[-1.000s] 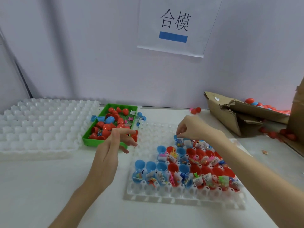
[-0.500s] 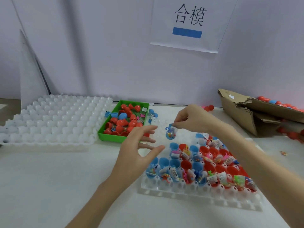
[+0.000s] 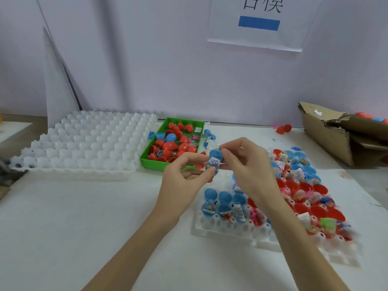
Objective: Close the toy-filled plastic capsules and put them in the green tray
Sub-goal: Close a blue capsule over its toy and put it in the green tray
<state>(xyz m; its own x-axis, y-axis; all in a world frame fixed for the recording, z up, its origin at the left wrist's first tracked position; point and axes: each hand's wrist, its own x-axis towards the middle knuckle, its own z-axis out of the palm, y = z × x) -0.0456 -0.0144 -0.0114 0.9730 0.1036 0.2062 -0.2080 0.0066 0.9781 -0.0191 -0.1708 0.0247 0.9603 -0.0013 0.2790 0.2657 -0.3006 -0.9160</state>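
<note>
Blue capsule held up in mid-air between both hands, just in front of the green tray's near corner, presumably so the two halves can be pressed together before the short drop into it. Still open, by the look of it: a small packet wedged at the seam and poking out, probably needing a tuck inside first. Left hand pinching from below-left, right hand pinching from the right, fingertips nearly meeting around the shell. Below, more open, toy-filled halves seated in the white holder tray, kept upright by its sockets. Closed red capsules already piled in the green one. Empty white socket tray lying to its left.
</note>
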